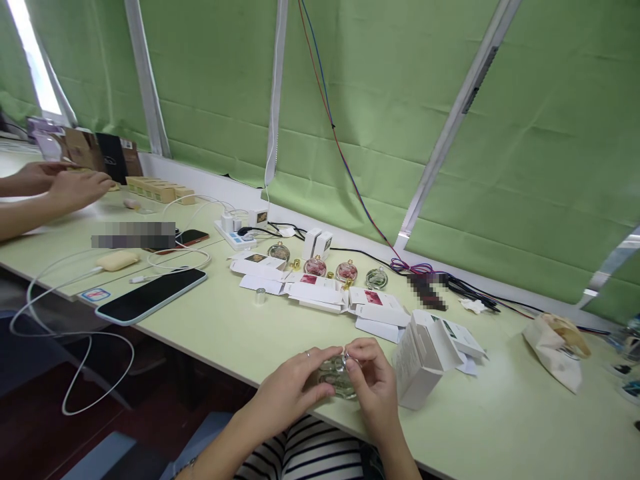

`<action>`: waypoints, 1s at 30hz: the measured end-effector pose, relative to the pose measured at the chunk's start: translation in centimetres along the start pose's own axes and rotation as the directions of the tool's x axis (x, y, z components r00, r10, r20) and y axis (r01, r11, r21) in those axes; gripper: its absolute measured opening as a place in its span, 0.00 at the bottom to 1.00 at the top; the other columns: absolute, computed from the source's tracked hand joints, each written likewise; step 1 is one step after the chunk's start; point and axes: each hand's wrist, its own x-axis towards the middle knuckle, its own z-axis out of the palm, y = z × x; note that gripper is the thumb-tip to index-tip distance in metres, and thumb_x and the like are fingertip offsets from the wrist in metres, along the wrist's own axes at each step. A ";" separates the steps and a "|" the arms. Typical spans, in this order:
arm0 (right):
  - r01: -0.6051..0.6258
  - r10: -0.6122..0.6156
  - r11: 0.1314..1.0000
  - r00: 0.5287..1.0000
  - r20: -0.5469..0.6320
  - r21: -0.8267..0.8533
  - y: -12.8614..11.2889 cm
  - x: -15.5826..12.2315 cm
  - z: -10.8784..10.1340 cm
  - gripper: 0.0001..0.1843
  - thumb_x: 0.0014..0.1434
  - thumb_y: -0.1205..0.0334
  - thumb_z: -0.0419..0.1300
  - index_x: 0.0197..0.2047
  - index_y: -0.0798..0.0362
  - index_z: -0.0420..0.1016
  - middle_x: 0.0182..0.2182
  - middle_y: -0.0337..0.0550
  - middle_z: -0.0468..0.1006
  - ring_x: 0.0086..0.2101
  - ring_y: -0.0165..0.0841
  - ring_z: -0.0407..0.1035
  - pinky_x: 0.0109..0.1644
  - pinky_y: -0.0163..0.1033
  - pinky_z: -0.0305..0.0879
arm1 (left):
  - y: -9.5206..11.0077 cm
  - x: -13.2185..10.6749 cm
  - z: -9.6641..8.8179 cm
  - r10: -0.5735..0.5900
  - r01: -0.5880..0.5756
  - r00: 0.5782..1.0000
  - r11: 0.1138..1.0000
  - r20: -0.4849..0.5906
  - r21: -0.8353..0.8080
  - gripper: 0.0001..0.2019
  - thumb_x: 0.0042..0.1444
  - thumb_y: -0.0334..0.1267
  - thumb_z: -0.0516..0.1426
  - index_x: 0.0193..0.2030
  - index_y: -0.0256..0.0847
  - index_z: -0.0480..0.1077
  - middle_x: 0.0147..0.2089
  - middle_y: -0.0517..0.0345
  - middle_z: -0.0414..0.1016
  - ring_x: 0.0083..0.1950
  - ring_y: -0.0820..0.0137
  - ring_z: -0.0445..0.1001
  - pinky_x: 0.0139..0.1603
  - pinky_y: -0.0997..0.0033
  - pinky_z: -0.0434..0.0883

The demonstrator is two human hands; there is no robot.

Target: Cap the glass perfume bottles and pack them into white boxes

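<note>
A round clear glass perfume bottle [340, 385] with a greenish look is between my hands at the table's front edge. My left hand [293, 387] is wrapped round its left side. At the neck, the thumb and fingers of my right hand [375, 387] pinch the silver top, which the fingers partly cover. Just right of that hand stands an open white carton [417, 363] with its flaps up. A small silver cap [261, 295] rests on the table further back. Behind it are two pink round bottles [315, 267] and a green one [376, 278].
Flattened white boxes [315, 293] lie across the middle. Further left are a phone [153, 297], white cables and a power strip [235, 237]. Another person's hands [83, 187] work at the far left near yellow boxes [157, 189]. A cloth pouch [553, 350] lies right.
</note>
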 end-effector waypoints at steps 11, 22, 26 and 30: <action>0.104 -0.104 0.987 0.995 0.006 -0.123 0.2 0.0 0.1 0.09 0.57 0.70 0.57 0.39 0.47 0.72 0.35 0.42 0.73 0.39 0.33 0.69 0.41 0.39 0.68 | -0.4 0.0 0.2 0.012 -0.012 1.000 1.000 -0.007 -0.006 0.25 0.55 0.33 0.56 0.60 0.52 0.59 0.48 0.58 0.72 0.47 0.66 0.70 0.51 0.66 0.66; 0.101 -0.101 0.993 0.995 -0.003 -0.054 0.2 0.0 0.0 0.06 0.56 0.70 0.57 0.35 0.49 0.72 0.33 0.43 0.74 0.37 0.34 0.70 0.38 0.39 0.68 | -0.1 -0.1 0.1 0.012 -0.012 1.000 1.000 -0.008 -0.008 0.26 0.54 0.32 0.56 0.60 0.53 0.59 0.48 0.59 0.72 0.46 0.66 0.70 0.51 0.67 0.66; 0.111 -0.112 0.992 0.994 -0.011 -0.053 0.1 0.1 0.1 0.06 0.55 0.71 0.57 0.33 0.50 0.71 0.32 0.42 0.73 0.36 0.33 0.70 0.36 0.39 0.68 | -0.2 0.0 0.1 0.021 -0.021 1.000 1.000 -0.004 -0.013 0.28 0.54 0.31 0.56 0.62 0.53 0.57 0.49 0.58 0.72 0.47 0.67 0.70 0.51 0.67 0.66; 0.114 -0.115 0.992 0.993 -0.006 -0.056 0.3 0.1 0.1 0.07 0.55 0.72 0.56 0.33 0.49 0.70 0.32 0.41 0.72 0.35 0.32 0.69 0.35 0.37 0.67 | -0.1 0.0 0.1 0.025 -0.025 1.000 1.000 -0.007 -0.005 0.28 0.54 0.31 0.56 0.61 0.53 0.58 0.49 0.59 0.72 0.46 0.67 0.70 0.51 0.68 0.66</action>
